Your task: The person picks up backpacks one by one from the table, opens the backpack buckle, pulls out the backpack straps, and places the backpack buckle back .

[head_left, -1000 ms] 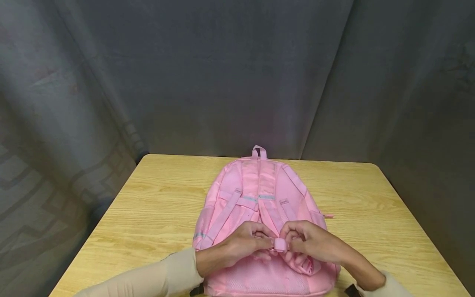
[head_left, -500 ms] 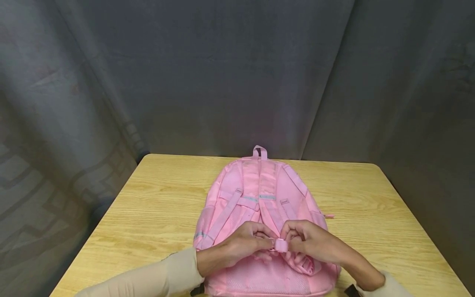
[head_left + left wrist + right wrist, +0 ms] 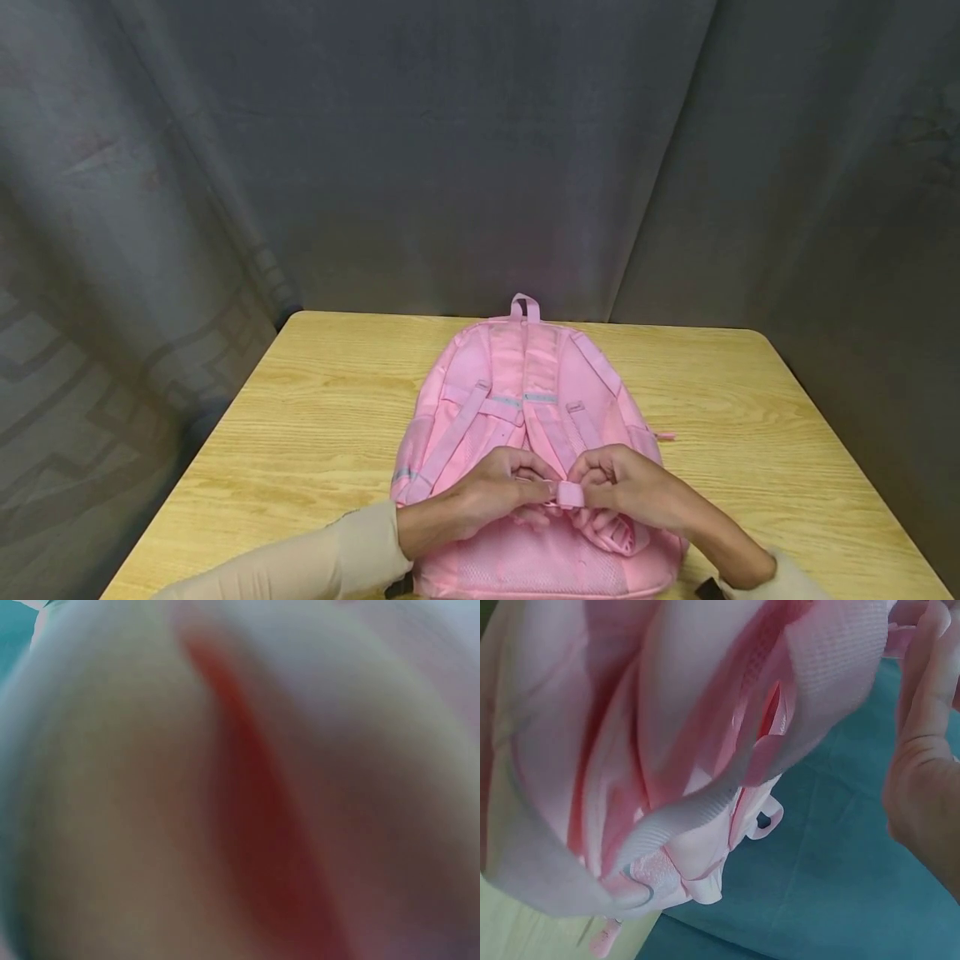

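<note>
A pink backpack [image 3: 487, 558] lies on the table with its shoulder straps facing up. Over its lower half, my two hands hold a pink webbing strap with a folded webbing loop [image 3: 570, 495] showing between them. On the loop's left side, my left hand [image 3: 498, 487] pinches the strap between thumb and fingers. My right hand [image 3: 633, 487] pinches it close by on the right. The right wrist view shows a ribbed webbing strap [image 3: 840, 667] stretching up toward a hand. Blurred skin and pink fabric fill the left wrist view.
The wooden table [image 3: 315, 400] extends on both sides of the backpack. Dark curtains [image 3: 450, 167] hang behind it and at both sides. A small pink pull tab [image 3: 664, 436] sticks out at the backpack's right side, and its carry handle [image 3: 525, 306] points toward the back edge.
The webbing loop between my hands has shifted very slightly to the right. Both hands keep their pinch, and the backpack has barely moved.
</note>
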Available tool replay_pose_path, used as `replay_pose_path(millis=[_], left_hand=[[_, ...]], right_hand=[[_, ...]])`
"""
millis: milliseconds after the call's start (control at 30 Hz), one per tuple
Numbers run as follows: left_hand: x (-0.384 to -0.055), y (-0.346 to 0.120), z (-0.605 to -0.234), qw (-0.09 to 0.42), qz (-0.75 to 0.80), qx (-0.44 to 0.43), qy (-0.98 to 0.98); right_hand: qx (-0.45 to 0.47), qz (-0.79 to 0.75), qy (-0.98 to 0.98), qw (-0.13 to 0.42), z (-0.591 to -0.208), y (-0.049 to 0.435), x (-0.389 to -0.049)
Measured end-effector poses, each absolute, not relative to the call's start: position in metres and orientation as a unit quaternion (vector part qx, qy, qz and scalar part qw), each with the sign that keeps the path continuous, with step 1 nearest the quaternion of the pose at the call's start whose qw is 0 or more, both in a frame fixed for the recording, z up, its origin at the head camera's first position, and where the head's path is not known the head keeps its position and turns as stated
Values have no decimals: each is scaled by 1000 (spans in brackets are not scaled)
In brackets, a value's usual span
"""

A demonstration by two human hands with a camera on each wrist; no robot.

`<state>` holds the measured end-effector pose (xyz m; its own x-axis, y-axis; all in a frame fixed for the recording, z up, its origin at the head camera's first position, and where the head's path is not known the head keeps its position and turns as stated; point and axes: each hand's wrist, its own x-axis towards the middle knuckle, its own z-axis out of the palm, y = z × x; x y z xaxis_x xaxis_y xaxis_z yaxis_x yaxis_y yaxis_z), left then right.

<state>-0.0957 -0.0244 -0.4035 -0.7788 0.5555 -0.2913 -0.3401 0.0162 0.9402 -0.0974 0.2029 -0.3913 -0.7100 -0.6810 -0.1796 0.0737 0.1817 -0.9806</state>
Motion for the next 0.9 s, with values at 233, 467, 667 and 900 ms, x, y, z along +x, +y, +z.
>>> replay_pose_path(millis=[233, 467, 667, 900], left_hand=[[-96, -25, -404, 321, 705, 88, 626], [-95, -25, -404, 318, 704, 86, 629], [-94, -25, -405, 320, 705, 90, 627], [-94, -26, -405, 319, 705, 92, 627]], right_hand=[[-213, -618, 687, 316, -393, 204, -98], [-216, -622, 688, 306, -395, 205, -98], [-233, -611, 699, 292, -399, 204, -99], [-248, -621, 684, 291, -401, 204, -99]])
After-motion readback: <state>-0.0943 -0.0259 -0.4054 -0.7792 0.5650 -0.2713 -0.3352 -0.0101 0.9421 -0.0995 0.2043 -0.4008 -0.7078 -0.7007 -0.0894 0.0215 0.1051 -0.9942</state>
